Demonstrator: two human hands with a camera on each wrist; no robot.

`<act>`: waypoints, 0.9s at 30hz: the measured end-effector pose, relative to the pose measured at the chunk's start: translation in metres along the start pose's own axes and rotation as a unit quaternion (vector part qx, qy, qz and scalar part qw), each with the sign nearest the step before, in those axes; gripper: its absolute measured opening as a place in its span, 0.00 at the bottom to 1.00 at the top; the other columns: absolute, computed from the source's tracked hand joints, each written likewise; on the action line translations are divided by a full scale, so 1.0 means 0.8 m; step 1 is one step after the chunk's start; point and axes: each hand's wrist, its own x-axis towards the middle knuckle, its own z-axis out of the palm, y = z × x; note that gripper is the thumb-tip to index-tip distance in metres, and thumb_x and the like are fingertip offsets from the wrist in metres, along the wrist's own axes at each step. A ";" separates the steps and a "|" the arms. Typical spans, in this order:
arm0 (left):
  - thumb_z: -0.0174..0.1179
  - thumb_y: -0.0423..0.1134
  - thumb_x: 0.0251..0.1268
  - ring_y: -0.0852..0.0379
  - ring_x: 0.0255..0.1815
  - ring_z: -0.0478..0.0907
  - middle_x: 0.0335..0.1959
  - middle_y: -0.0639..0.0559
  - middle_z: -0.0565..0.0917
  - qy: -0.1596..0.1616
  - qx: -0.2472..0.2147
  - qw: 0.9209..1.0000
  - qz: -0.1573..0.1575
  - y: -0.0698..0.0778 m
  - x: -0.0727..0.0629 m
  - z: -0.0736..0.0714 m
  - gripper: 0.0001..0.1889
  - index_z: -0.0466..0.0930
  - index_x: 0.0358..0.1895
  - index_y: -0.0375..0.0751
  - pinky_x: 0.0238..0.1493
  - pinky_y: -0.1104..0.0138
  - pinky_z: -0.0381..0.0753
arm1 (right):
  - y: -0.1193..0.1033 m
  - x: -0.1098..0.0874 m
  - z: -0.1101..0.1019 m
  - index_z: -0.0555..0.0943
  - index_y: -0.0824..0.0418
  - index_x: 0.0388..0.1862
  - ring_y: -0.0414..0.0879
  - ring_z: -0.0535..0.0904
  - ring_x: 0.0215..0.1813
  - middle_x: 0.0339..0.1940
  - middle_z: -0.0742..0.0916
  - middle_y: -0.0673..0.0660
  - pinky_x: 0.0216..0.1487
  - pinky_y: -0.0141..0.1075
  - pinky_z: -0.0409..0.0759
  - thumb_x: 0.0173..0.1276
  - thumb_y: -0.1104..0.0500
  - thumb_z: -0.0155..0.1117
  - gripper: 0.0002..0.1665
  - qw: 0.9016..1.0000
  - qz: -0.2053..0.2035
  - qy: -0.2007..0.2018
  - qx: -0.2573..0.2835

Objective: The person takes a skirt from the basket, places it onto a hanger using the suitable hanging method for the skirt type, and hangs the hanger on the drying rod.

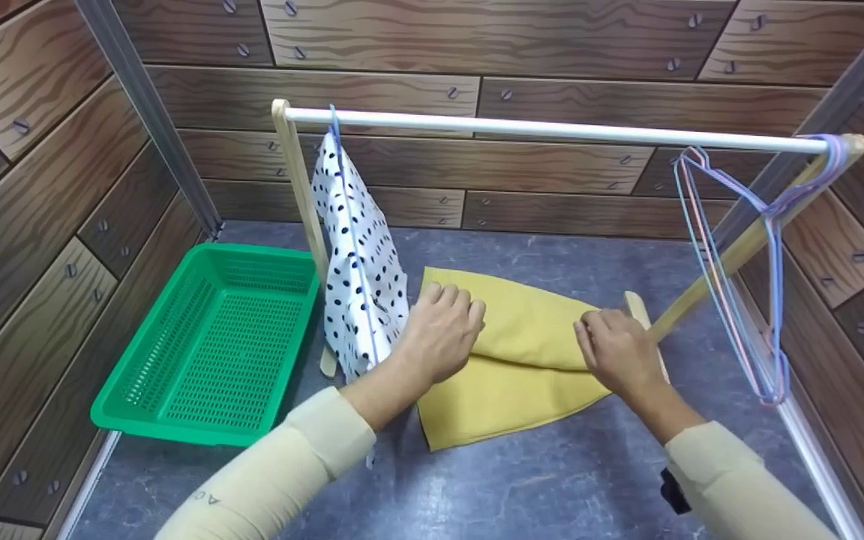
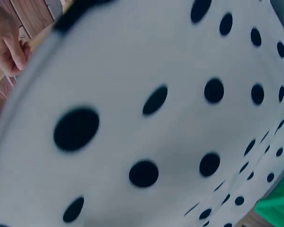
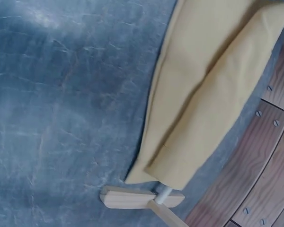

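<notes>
A yellow garment [image 1: 529, 390] lies folded on the floor, two long leg-like parts side by side, tapering toward the right. Above its left portion, my left hand [image 1: 443, 330] has curled fingers, their tips turned out of sight. My right hand [image 1: 619, 349] hovers near the garment's narrow end with fingers curled in; the left wrist view shows no cloth in it. Beside my left forearm hangs a white, black-dotted garment [image 1: 357, 262] on a blue hanger [image 1: 335, 124]. That dotted cloth fills most of the left wrist view, while the right wrist view shows the yellow one.
A green plastic basket [image 1: 222, 345] stands at left. The rack's white rail [image 1: 552, 129] spans wooden end frames, with several pastel hangers [image 1: 773, 217] bunched at its right end. The rack's wooden foot [image 3: 128, 197] meets the yellow garment's narrow end. Wood-patterned walls [image 1: 372, 37] enclose the space.
</notes>
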 end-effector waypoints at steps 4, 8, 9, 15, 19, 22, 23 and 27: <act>0.40 0.50 0.79 0.53 0.30 0.69 0.26 0.54 0.71 -0.014 -0.012 1.000 -0.012 0.012 -0.012 0.010 0.16 0.69 0.33 0.47 0.40 0.60 0.65 | -0.004 -0.008 0.007 0.79 0.64 0.32 0.56 0.77 0.30 0.27 0.79 0.59 0.31 0.48 0.75 0.73 0.54 0.55 0.14 1.000 -0.016 0.012 0.003; 0.43 0.44 0.75 0.54 0.29 0.67 0.26 0.55 0.70 -0.017 -0.019 1.000 -0.012 0.028 -0.025 0.025 0.11 0.68 0.32 0.47 0.39 0.61 0.66 | -0.009 -0.015 0.011 0.79 0.64 0.35 0.56 0.77 0.32 0.30 0.79 0.59 0.32 0.49 0.75 0.74 0.54 0.54 0.15 1.000 -0.023 0.000 0.009; 0.43 0.43 0.74 0.54 0.28 0.67 0.26 0.55 0.70 -0.016 -0.020 1.000 -0.011 0.032 -0.029 0.029 0.10 0.67 0.32 0.47 0.39 0.61 0.66 | -0.011 -0.018 0.012 0.79 0.64 0.35 0.56 0.77 0.32 0.31 0.79 0.59 0.33 0.49 0.75 0.74 0.53 0.54 0.15 1.000 -0.024 -0.004 0.008; 0.42 0.46 0.77 0.54 0.31 0.71 0.27 0.55 0.74 -0.017 -0.043 0.999 -0.023 0.057 -0.048 0.059 0.13 0.69 0.33 0.47 0.41 0.62 0.68 | -0.022 -0.037 0.024 0.79 0.63 0.36 0.56 0.76 0.33 0.32 0.79 0.59 0.33 0.48 0.74 0.72 0.53 0.55 0.13 1.000 -0.024 -0.010 0.010; 0.46 0.51 0.77 0.53 0.34 0.75 0.30 0.54 0.77 -0.026 -0.075 0.996 -0.031 0.078 -0.066 0.090 0.14 0.72 0.35 0.47 0.41 0.62 0.71 | -0.035 -0.057 0.040 0.78 0.63 0.35 0.56 0.75 0.32 0.30 0.78 0.58 0.30 0.47 0.72 0.70 0.54 0.55 0.12 0.999 -0.022 -0.003 0.025; 0.48 0.52 0.75 0.53 0.36 0.76 0.31 0.53 0.77 -0.034 -0.093 0.995 -0.030 0.095 -0.083 0.120 0.13 0.72 0.37 0.47 0.39 0.62 0.72 | -0.044 -0.075 0.053 0.78 0.63 0.33 0.55 0.74 0.30 0.29 0.77 0.58 0.29 0.47 0.72 0.71 0.55 0.54 0.13 0.999 -0.025 -0.005 0.035; 0.48 0.52 0.75 0.53 0.36 0.76 0.32 0.53 0.77 -0.038 -0.102 0.994 -0.029 0.100 -0.090 0.131 0.13 0.73 0.37 0.47 0.39 0.62 0.72 | -0.047 -0.081 0.057 0.78 0.63 0.33 0.55 0.74 0.30 0.29 0.77 0.58 0.30 0.47 0.72 0.70 0.55 0.55 0.12 0.999 -0.024 -0.008 0.036; 0.46 0.64 0.71 0.53 0.38 0.75 0.35 0.52 0.76 -0.067 -0.107 0.992 -0.018 0.114 -0.117 0.172 0.23 0.72 0.41 0.47 0.41 0.61 0.71 | -0.057 -0.103 0.070 0.77 0.62 0.34 0.55 0.74 0.32 0.30 0.77 0.58 0.33 0.48 0.75 0.66 0.57 0.60 0.08 0.998 -0.002 -0.048 0.036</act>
